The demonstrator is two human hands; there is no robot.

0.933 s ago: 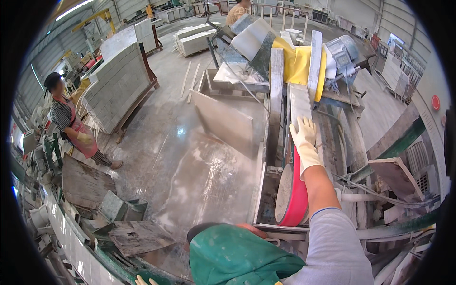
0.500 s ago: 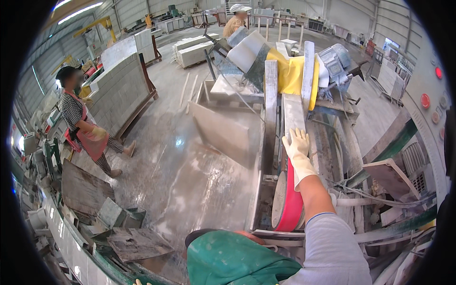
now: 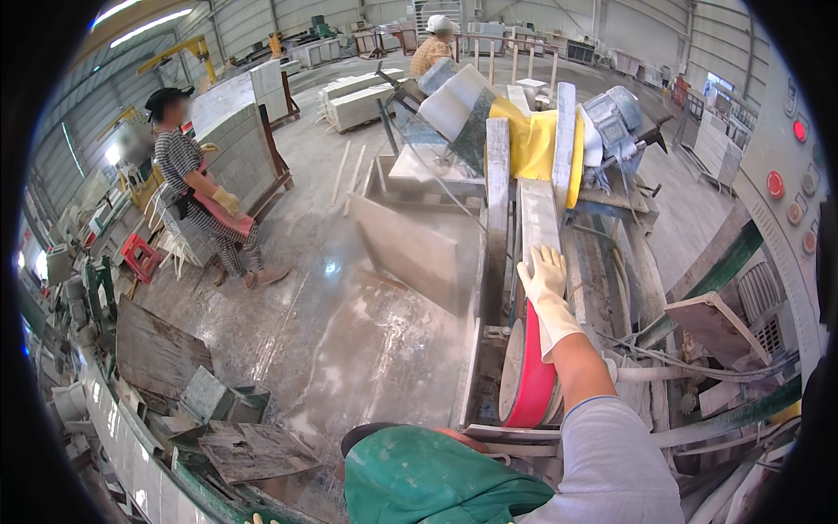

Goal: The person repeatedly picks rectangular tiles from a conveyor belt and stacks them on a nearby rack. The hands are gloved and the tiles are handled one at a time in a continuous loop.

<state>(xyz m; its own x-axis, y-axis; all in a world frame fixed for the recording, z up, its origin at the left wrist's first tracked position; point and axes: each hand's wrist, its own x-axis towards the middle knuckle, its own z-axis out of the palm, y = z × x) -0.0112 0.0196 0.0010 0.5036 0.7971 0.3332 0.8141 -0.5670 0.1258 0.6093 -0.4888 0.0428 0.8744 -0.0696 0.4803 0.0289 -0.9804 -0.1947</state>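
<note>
My right hand [image 3: 547,288], in a cream rubber glove, lies flat with fingers stretched over the near end of a long pale stone strip [image 3: 539,210]. Below the palm runs a red belt [image 3: 534,389] around a roller. At its far end the strip reaches a yellow cover [image 3: 531,135] on a machine, between two upright pale bars. Of my left hand [image 3: 259,520] only cream gloved fingertips show at the lower edge; the rest is cut off. Green cloth [image 3: 428,476] fills the bottom middle.
A co-worker in a checked top [image 3: 179,162] stands at the left by stacked slabs [image 3: 236,148]; another person [image 3: 432,54] is behind the machine. A panel with red buttons [image 3: 775,183] rises at the right. A large slab [image 3: 406,249] leans left of the belt; a red stool [image 3: 140,258] stands farther left.
The co-worker at the left has moved to the right and farther back, bringing a red stool into sight. My right hand stays on the strip, slightly lower in the picture.
</note>
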